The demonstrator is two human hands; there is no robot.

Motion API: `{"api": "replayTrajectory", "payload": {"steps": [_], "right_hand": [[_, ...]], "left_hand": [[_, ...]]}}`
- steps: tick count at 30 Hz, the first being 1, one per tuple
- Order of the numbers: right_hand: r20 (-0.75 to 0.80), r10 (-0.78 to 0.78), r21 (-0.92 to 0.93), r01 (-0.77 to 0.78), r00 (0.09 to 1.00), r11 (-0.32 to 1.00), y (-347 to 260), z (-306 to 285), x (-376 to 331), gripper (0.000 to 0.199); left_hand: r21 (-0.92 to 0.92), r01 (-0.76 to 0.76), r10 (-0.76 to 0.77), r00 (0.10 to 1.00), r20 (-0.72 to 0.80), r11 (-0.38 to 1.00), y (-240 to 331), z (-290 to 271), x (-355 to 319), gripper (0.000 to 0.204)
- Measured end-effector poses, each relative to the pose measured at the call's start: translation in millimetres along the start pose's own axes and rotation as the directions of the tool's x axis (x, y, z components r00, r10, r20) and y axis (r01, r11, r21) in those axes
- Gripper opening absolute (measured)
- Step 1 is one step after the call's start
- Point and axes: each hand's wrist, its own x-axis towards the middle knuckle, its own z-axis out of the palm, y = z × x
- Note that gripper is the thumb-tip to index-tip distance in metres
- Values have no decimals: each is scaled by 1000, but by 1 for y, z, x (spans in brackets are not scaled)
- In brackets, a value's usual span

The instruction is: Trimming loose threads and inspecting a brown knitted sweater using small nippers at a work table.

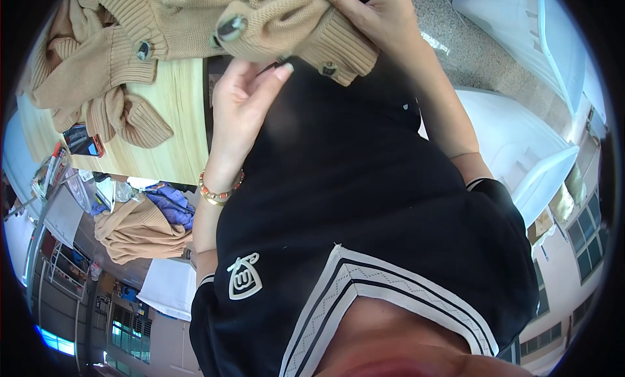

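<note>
A tan knit cardigan [189, 26] with ribbed bands and dark mottled buttons [232, 28] lies over the table and is partly lifted in front of my dark shirt. At the upper edge, my right hand [377, 16] is closed on its ribbed band, the thumb lying on the knit. Just under the raised fold, my left hand [244, 94] has its thumb and fingers drawn together. A small dark bit shows by those fingertips; what they pinch is partly hidden. Another button [330, 69] hangs near the ribbed edge, between my hands.
The pale wooden table [179, 117] carries a dark phone-like object [84, 141] at its left. Beyond it sit a second tan knit garment [143, 230] and blue-purple cloth [170, 204]. Large whitish plastic bins [508, 139] stand on the speckled floor [485, 42] at the right.
</note>
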Motion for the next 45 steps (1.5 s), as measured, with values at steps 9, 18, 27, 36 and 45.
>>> {"api": "replayTrajectory", "payload": {"steps": [9, 18, 27, 36, 45], "right_hand": [[-11, 213, 338, -197, 977, 920, -43, -25, 0, 25], [186, 178, 621, -256, 966, 741, -45, -2, 8, 31], [205, 238, 656, -314, 949, 686, -35, 7, 17, 13], [41, -431, 627, 312, 901, 713, -5, 6, 33, 20], [71, 7, -90, -1, 997, 996, -86, -38, 37, 42]], "left_hand": [[-327, -206, 184, 978, -96, 922, 70, 8, 17, 27], [-330, -388, 398, 917, -42, 860, 79, -1, 39, 41], [179, -532, 537, 843, 21, 828, 78, -11, 41, 35], [69, -412, 416, 906, -81, 909, 72, -3, 45, 27], [-26, -322, 317, 942, -108, 946, 75, -3, 44, 28]]}}
